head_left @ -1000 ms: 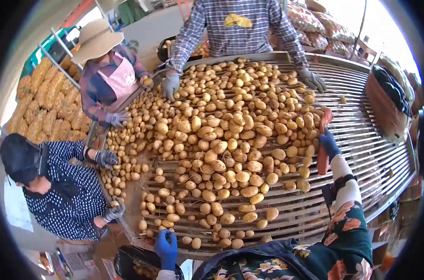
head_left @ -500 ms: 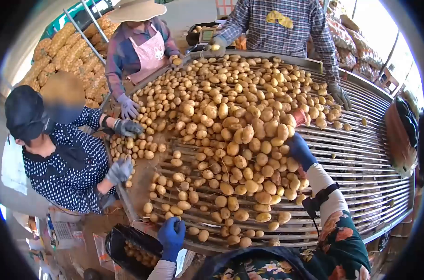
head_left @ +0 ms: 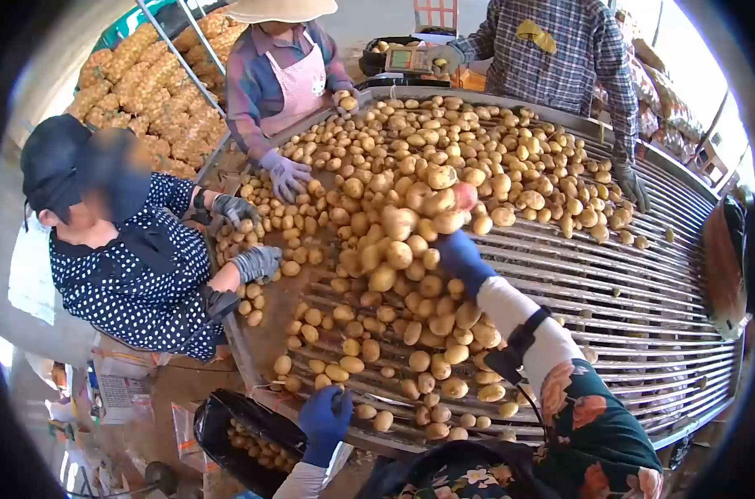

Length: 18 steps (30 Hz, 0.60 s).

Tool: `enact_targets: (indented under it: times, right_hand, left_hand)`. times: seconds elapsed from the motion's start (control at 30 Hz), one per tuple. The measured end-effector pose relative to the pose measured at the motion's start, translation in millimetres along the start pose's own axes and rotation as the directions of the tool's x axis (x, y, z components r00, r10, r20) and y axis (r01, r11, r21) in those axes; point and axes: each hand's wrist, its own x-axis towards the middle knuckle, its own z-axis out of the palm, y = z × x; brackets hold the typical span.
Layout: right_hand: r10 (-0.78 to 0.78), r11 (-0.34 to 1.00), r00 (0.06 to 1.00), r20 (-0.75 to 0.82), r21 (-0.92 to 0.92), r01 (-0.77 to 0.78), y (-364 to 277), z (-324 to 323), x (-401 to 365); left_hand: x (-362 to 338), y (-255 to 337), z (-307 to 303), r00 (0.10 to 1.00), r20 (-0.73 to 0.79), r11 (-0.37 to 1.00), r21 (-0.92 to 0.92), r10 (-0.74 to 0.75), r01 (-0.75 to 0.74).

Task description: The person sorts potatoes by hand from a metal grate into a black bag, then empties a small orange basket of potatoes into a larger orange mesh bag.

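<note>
My right hand (head_left: 462,259), in a blue glove, reaches over the slatted rack against a heap of potatoes (head_left: 398,223); its fingers are hidden among them. A reddish piece (head_left: 465,196) shows at the heap's edge just beyond the hand. At the near edge of the rack, my left hand (head_left: 321,420), also blue-gloved, is curled around a small dark thing (head_left: 338,404) that I cannot make out. A black-lined container (head_left: 219,407) with potatoes inside stands left of it, below the rack's edge.
A slatted metal rack (head_left: 635,308) stretches right. Across it, gloved co-workers' hands (head_left: 286,175) sort potatoes at left, and a person in a checked shirt (head_left: 552,58) stands at the far side. Filled net sacks (head_left: 145,91) are stacked behind; a dark-topped sack (head_left: 722,258) is at right.
My right hand has swept left and away from me, pushing the heap along and baring slats on the right. My left hand stays at the near edge. The whole view has shifted slightly.
</note>
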Motion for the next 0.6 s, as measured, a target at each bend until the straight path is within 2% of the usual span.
enact_targets:
  times: [0.03,0.07,0.1,0.17,0.23,0.27,0.3,0.37,0.4,0.43,0.5,0.57,0.6]
  right_hand:
    - [0.016,0.998,0.999,-0.031,-0.056,-0.017,-18,13,-1]
    - [-0.061,0.98,0.997,0.046,-0.186,0.069,-19,30,6]
    - [0.083,0.99,0.996,0.013,-0.117,-0.081,-46,37,3]
    - [0.162,0.982,0.987,-0.003,-0.101,-0.161,-54,58,7]
    - [0.046,0.996,0.998,-0.035,-0.077,-0.049,-59,70,2]
    - [0.076,0.994,0.995,0.066,-0.078,-0.07,-61,73,2]
    - [0.07,0.995,0.995,0.068,-0.073,-0.065,-63,73,-3]
    - [-0.143,0.984,0.969,0.199,-0.075,0.16,-67,70,-20]
    - [-0.162,0.986,0.976,0.145,-0.004,0.164,-66,68,-28]
    - [-0.156,0.987,0.978,0.141,-0.006,0.158,-71,54,-37]
    - [-0.274,0.961,0.956,0.109,0.06,0.269,-83,6,-60]
    - [-0.16,0.987,0.972,0.169,-0.001,0.163,-100,-56,-89]
    - [-0.149,0.986,0.98,0.129,-0.06,0.157,-101,-85,-105]
  left_hand:
    - [-1,-2,1,1.0,0.005,1.0,-0.009,-0.013,0.013]
    - [-1,-2,2,1.0,-0.002,1.0,-0.001,-0.017,0.017]
    - [-2,-2,3,0.999,0.004,0.999,-0.01,-0.04,0.04]
    - [-1,-5,1,0.998,-0.001,0.998,-0.014,-0.067,0.067]
    - [-1,-5,2,1.0,0.022,0.998,0.07,-0.004,0.002]
    - [-1,-5,3,1.0,0.017,0.998,0.07,-0.005,0.004]
    - [-1,-4,2,1.0,0.017,0.999,0.049,0.0,-0.001]
    - [-1,-3,-1,1.0,0.01,0.999,0.035,0.008,-0.009]
    - [0,-2,-2,1.0,0.009,0.999,0.039,-0.002,0.002]
    - [-1,0,-3,1.0,0.016,0.999,0.042,-0.013,0.013]
    - [-2,0,-2,1.0,0.017,0.999,0.046,-0.026,0.025]
    - [-3,0,-3,0.998,0.023,0.998,0.047,-0.051,0.049]
    - [-1,1,-4,0.999,0.009,0.999,0.035,-0.032,0.031]
